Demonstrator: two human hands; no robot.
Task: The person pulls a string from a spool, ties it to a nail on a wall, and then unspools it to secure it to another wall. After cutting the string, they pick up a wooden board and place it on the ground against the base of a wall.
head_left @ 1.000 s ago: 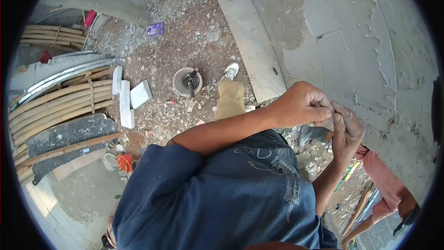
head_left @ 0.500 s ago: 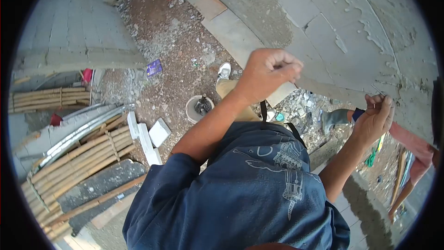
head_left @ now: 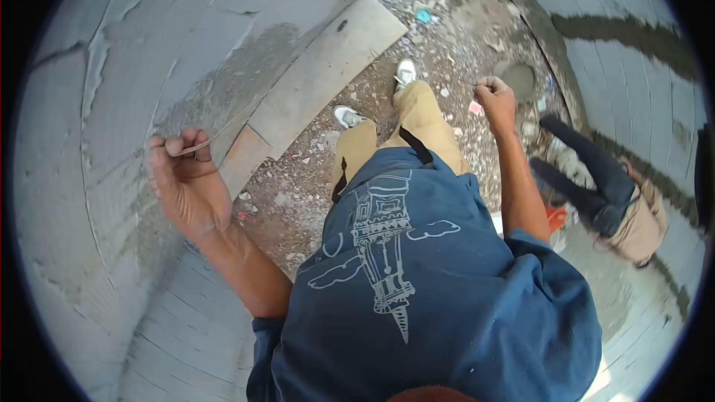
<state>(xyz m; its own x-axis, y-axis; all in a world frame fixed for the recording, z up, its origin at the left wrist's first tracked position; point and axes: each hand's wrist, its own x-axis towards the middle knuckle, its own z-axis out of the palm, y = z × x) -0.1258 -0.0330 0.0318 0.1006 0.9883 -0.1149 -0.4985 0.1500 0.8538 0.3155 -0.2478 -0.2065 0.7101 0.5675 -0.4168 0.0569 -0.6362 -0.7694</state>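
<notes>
At the left, beside the grey wall [head_left: 190,45], my left hand [head_left: 190,186] is raised with its fingers curled round a thin cord [head_left: 201,147]. The cord runs up and right from the fingertips, across the wall's lower edge, and grows too faint to follow. My right hand [head_left: 496,104] is over the rubble-strewn ground, fingers pinched together. A short dark thin line shows at its fingertips; what it is cannot be made out.
Boards [head_left: 328,67] lie along the wall's foot. A person [head_left: 625,208] in dark trousers is at the right. A round grey patch or container [head_left: 519,80] is beyond my right hand. A block wall [head_left: 633,89] with dark mortar bands stands right. Rubble [head_left: 462,45] covers the ground.
The view has turned, so the wall is now on the left. My hands have spread wider apart, and the cord at my left hand now shows. The bamboo poles and bucket have left view.
</notes>
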